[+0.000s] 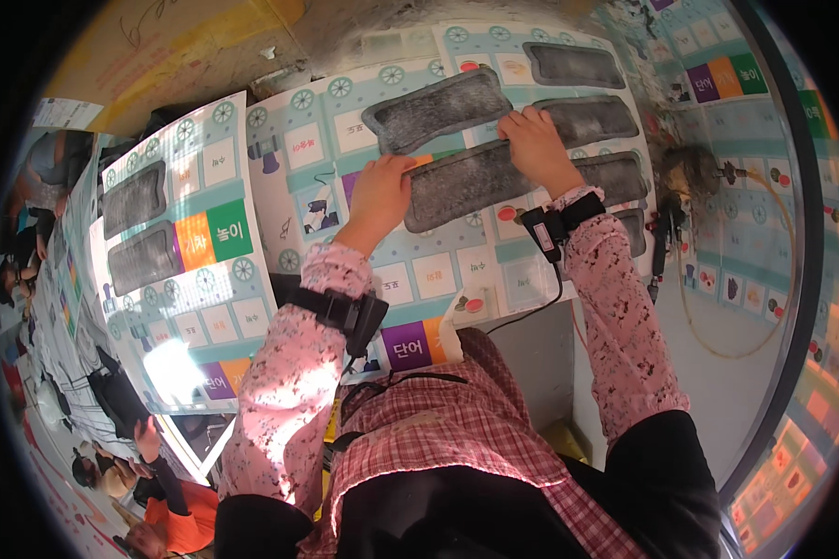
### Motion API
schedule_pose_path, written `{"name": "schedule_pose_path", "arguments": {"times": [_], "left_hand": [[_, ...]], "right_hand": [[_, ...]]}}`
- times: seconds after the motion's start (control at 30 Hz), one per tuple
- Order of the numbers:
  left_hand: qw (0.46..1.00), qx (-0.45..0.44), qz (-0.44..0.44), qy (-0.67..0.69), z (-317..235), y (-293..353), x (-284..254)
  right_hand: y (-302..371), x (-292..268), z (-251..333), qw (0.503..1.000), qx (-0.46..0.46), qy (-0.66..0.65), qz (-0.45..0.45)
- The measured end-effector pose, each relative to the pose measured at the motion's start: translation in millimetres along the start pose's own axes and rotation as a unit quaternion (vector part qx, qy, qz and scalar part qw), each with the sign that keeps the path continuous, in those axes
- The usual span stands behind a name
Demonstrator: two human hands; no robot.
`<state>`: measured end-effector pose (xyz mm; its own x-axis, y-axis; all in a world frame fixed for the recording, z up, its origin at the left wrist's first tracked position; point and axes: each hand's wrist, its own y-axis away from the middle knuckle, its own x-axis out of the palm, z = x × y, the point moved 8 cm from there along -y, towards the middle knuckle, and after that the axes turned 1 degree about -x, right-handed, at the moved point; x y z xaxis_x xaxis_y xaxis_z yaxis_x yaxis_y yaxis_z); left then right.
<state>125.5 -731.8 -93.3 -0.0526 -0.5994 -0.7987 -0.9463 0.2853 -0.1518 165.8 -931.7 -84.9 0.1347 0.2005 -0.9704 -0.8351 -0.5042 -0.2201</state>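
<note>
A dark grey, fuzzy, oblong pad [466, 186] with a rolled-looking rim lies in front of me on printed sheets. My left hand [382, 197] is closed at its upper left corner, thumb and fingertips on the rim. At the pad's upper right, my right hand [539, 149] curls its fingers over the edge. Just beyond lies a second grey pad [438, 110], slightly tilted and apart from my left hand. More such pads rest to the right, including one [587, 119] beside my right fingers and another [576, 65] farther off.
Printed sheets [298, 121] with wheel patterns and coloured blocks cover the work surface. At left lie two more grey pads [134, 199]. A framed transparent panel [797, 279] and a thin looped hose [776, 321] stand at right. Cables hang from my wrist straps. Other people, one in orange [185, 517], are at left.
</note>
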Motion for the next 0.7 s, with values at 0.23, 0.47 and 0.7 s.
{"name": "schedule_pose_path", "arguments": {"times": [0.23, 0.47, 0.7], "left_hand": [[0.999, 0.002, 0.05, -0.01, -2, -22, 21], [0.988, -0.082, 0.105, -0.079, 2, -34, 36], [0.991, -0.13, 0.018, -0.001, 11, -20, -2]], "right_hand": [[7, -4, -15, 0.999, 0.03, -0.005, -0.039], [16, 16, -41, 0.988, 0.138, -0.068, 0.032], [-4, 12, -31, 0.997, -0.014, -0.077, -0.027]]}}
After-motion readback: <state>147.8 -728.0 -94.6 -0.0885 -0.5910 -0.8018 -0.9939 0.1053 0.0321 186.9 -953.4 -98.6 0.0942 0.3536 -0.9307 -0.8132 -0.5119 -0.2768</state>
